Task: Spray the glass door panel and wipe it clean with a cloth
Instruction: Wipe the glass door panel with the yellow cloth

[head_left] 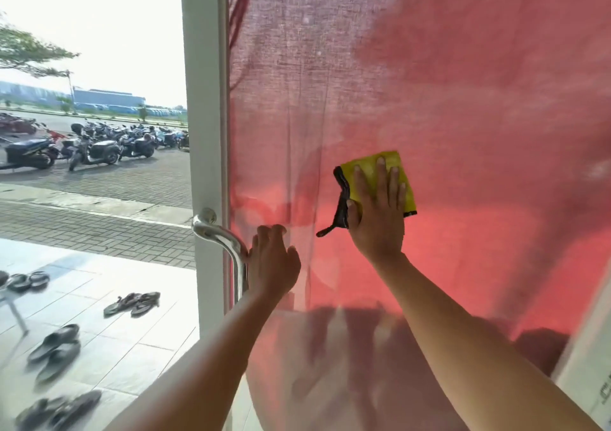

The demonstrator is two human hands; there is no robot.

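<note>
The yellow cloth (380,179) lies flat against the glass door panel (446,116), roughly mid-height and a little right of the door's white frame (205,100). It is folded into a near-square whose slightly longer side runs up the glass, tilted a touch to the left, with its dark trimmed edge and a loose black tail hanging down at the lower left corner. The right hand (378,212) presses it to the pane with an open palm, fingers spread and pointing up, thumb hooked over the dark edge. Behind the glass hangs a red curtain (496,50). The left hand (272,258) is curled around the upright chrome door handle (231,249), gripping it. Outside, sandals (132,303) lie on the tiled floor (115,358), with parked scooters (96,151) well beyond.
</note>
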